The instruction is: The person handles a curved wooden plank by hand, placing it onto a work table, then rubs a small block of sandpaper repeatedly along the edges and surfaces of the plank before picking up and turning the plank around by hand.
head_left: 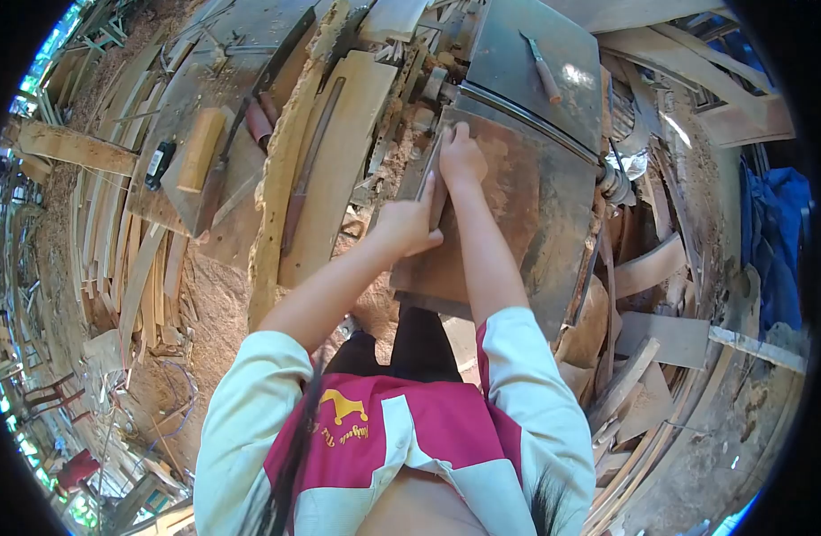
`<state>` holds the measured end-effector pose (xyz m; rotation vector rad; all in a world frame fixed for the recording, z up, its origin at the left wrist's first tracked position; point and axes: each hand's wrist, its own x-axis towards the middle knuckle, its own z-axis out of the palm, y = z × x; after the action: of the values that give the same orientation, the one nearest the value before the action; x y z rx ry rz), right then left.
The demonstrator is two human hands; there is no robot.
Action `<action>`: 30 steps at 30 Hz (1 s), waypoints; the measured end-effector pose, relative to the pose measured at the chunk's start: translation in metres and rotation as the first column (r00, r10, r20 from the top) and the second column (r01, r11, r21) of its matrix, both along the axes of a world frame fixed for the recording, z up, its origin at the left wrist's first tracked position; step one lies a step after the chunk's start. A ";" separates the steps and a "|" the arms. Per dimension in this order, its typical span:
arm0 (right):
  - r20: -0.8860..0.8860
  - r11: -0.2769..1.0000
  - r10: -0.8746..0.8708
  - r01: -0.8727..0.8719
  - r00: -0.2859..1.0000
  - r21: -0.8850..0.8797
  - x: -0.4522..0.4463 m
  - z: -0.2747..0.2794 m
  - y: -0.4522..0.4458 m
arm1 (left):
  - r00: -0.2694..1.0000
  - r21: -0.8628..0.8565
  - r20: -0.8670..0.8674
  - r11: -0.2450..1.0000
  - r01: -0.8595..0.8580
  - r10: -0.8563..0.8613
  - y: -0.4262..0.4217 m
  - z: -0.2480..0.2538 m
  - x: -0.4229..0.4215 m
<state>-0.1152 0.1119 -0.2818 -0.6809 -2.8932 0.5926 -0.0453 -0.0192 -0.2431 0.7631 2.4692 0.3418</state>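
Here you are, maroon shirt (455, 429) with cream panels and loose soft sleeves nearest, black trousers (426, 344) just beyond. Ahead spreads the metal desk (509, 214), its flat top stained rusty brown and scuffed grey. Your left hand (409, 225) is on the nearer part of the narrow brown strip (439, 201), index stretched along it, thumb out by its near end, the other fingers folded under. And the strip itself: straight, slim, flat-sided, dark like weathered wood, lying along the left side of the desk top, between your hands. Your right hand (462, 154) is farther up, fingers bunched and bent tightly over its far end. Off to your left, a pale, smooth plank (343, 152) with a ragged edge, beside a slab (290, 152) with a rough, crumbly rim. Farther left, a squared yellow wood block (201, 150) near a small black object (160, 165). Up ahead, a smoother, blue-grey metal plate (518, 54) shines, a wooden-handled tool (544, 76) lying across it.
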 end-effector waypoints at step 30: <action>-0.003 0.998 0.061 -0.061 0.998 0.016 0.124 0.000 -0.014 | 0.995 0.189 0.045 0.977 -0.098 0.091 -0.015 -0.007 0.131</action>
<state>0.0086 0.0979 -0.2817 -0.5907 -2.9215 0.5768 0.0857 -0.0338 -0.2504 0.7100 2.4680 0.6309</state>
